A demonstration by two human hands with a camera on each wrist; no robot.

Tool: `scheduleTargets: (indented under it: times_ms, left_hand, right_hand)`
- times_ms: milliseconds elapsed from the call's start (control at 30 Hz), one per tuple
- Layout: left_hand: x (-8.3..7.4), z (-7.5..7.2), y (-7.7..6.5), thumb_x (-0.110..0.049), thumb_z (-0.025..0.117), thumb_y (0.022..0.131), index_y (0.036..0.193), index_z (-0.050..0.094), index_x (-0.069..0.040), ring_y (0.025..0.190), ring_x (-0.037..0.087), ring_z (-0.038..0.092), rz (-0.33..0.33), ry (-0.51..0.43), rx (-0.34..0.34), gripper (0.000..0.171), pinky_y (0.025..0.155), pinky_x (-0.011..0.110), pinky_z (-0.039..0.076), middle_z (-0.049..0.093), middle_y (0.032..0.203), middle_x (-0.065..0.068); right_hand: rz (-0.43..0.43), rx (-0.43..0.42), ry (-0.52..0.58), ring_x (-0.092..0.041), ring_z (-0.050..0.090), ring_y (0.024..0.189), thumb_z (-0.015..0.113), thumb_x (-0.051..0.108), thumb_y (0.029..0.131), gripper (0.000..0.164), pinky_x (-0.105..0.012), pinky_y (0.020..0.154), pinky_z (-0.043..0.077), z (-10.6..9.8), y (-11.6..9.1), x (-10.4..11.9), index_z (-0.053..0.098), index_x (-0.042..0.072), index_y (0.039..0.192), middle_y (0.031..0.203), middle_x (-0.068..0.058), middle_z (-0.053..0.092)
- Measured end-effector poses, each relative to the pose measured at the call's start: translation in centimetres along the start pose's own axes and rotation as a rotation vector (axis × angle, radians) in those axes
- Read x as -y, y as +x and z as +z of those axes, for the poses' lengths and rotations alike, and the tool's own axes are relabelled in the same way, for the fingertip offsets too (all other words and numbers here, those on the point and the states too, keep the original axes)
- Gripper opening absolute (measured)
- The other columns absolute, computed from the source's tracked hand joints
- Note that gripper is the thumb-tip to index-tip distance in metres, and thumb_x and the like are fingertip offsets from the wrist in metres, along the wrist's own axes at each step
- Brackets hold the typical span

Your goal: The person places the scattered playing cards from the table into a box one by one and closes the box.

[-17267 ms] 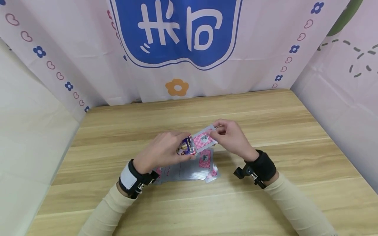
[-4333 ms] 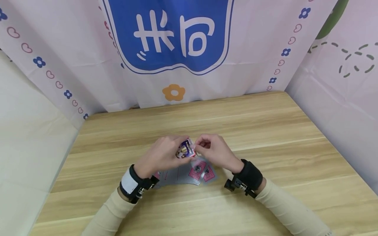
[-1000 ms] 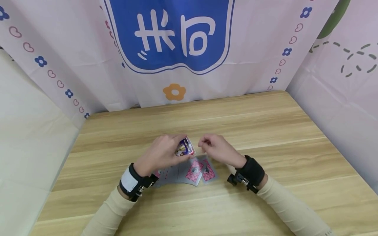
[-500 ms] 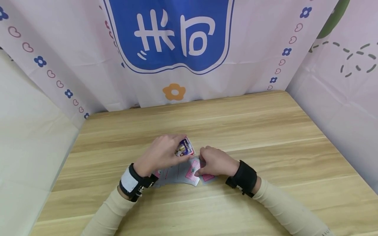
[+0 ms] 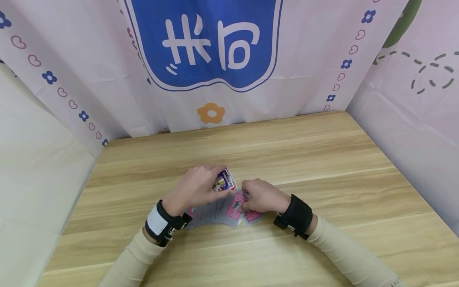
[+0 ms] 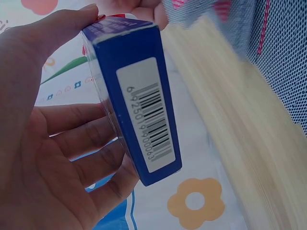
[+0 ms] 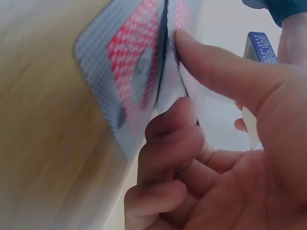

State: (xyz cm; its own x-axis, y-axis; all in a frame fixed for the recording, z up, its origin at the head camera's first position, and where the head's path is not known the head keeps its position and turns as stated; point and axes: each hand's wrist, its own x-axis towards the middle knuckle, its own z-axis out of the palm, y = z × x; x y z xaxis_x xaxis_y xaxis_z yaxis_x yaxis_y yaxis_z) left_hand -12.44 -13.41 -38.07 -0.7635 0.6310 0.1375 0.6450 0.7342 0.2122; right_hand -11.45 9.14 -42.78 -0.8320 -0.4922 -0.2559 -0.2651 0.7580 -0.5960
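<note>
My left hand [image 5: 199,185] grips a small blue playing-card box [image 5: 224,180], thumb on one edge and fingers on the other. The left wrist view shows the box's barcode side [image 6: 146,115]. Below it, silver-grey playing cards [image 5: 220,212] with pink checked backs lie spread on the table, partly covered by the left hand. My right hand [image 5: 267,195] is at the right end of the spread. In the right wrist view its thumb and curled fingers pinch the edge of a playing card [image 7: 171,81], beside another pink-backed card [image 7: 129,62].
The cards lie on a wood-grain table [image 5: 305,247]. A white printed cloth [image 5: 247,103] with a blue emblem hangs along the back edge, and pale sheets [image 5: 46,191] enclose the sides. Each wrist wears a black strap [image 5: 299,215] with a small camera mount.
Earlier, my right hand drew a card at the box's mouth, then worked close to that mouth. Within the last second it has moved down onto the spread cards. The left hand keeps the box.
</note>
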Motion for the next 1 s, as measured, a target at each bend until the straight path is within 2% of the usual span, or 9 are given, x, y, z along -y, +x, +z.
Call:
scheduleTargets:
  times_ms: [133,233,300,367,467,567,633,800,1000]
  left_hand:
    - [0.0,-0.1,0.0,-0.053,0.082,0.087,0.133,0.068,-0.005,0.068,0.003,0.057,0.001,-0.003,-0.001,0.068,0.058,0.019,0.045,0.072,0.092,-0.001]
    - [0.0,-0.1,0.0,-0.054,0.082,0.088,0.133,0.068,-0.005,0.067,0.002,0.056,0.01,-0.005,-0.004,0.068,0.057,0.019,0.044,0.071,0.091,-0.002]
    - [0.0,0.0,0.0,-0.054,0.081,0.088,0.133,0.068,-0.004,0.067,0.002,0.055,0.017,-0.005,-0.008,0.068,0.056,0.018,0.043,0.07,0.089,-0.004]
    - [0.0,0.0,0.0,-0.056,0.08,0.088,0.131,0.068,-0.005,0.064,0.001,0.053,0.018,-0.009,-0.007,0.068,0.054,0.018,0.041,0.067,0.085,-0.005]
    - [0.0,0.1,0.1,-0.057,0.08,0.088,0.13,0.069,-0.005,0.061,0.001,0.052,0.015,-0.013,0.0,0.067,0.052,0.018,0.04,0.065,0.082,-0.006]
    - [0.0,0.1,0.1,-0.059,0.08,0.088,0.129,0.069,-0.007,0.061,0.001,0.052,0.007,-0.018,0.008,0.067,0.052,0.017,0.04,0.065,0.082,-0.005]
    - [-0.1,0.0,0.1,-0.059,0.08,0.088,0.127,0.069,-0.007,0.063,0.001,0.054,0.004,-0.02,0.01,0.066,0.053,0.017,0.042,0.066,0.083,-0.005]
    - [-0.1,0.1,0.1,-0.059,0.08,0.087,0.126,0.069,-0.008,0.063,0.001,0.054,0.01,-0.02,0.0,0.065,0.054,0.016,0.042,0.067,0.084,-0.004]
    - [-0.1,0.2,0.1,-0.059,0.08,0.087,0.127,0.069,-0.008,0.063,0.001,0.053,0.015,-0.033,-0.008,0.066,0.054,0.016,0.042,0.067,0.084,-0.005]
  right_hand:
    - [-0.025,-0.001,-0.006,-0.011,0.045,0.059,0.086,0.025,0.089,0.029,-0.026,0.054,0.032,-0.3,-0.1,-0.1,0.068,0.007,0.104,0.07,0.005,0.05]
    - [-0.084,-0.004,0.085,-0.009,0.044,0.057,0.073,0.019,0.098,0.021,-0.023,0.053,0.034,-1.1,-0.2,-0.4,0.07,0.006,0.115,0.072,0.005,0.056]
    - [-0.121,-0.034,0.159,-0.008,0.044,0.056,0.062,0.013,0.103,0.017,-0.022,0.052,0.037,-1.9,-0.3,-0.6,0.07,0.005,0.116,0.074,0.004,0.059]
    - [-0.144,-0.106,0.236,-0.009,0.043,0.055,0.053,0.008,0.104,0.02,-0.022,0.051,0.038,-2.8,-0.6,-0.8,0.07,0.004,0.116,0.075,0.001,0.06]
    - [-0.147,-0.261,0.319,-0.01,0.042,0.054,0.049,0.007,0.106,0.023,-0.022,0.05,0.037,-4.0,-1.0,-1.0,0.068,0.002,0.117,0.076,-0.003,0.06]
    - [-0.132,-0.387,0.415,-0.011,0.042,0.056,0.047,0.007,0.107,0.025,-0.023,0.051,0.036,-4.9,-1.4,-0.8,0.067,0.0,0.12,0.082,-0.009,0.065]
    - [-0.123,-0.435,0.465,-0.013,0.045,0.059,0.048,0.008,0.107,0.024,-0.023,0.055,0.039,-5.2,-1.6,-0.6,0.066,-0.002,0.121,0.089,-0.013,0.07]
    - [-0.118,-0.438,0.531,-0.014,0.051,0.065,0.05,0.008,0.107,0.023,-0.023,0.059,0.043,-5.3,-1.8,0.0,0.066,-0.002,0.12,0.093,-0.016,0.072]
    - [-0.185,-0.468,0.469,-0.011,0.046,0.057,0.054,0.007,0.106,0.021,-0.022,0.051,0.037,-4.6,-1.6,0.2,0.067,-0.001,0.12,0.09,-0.014,0.075]
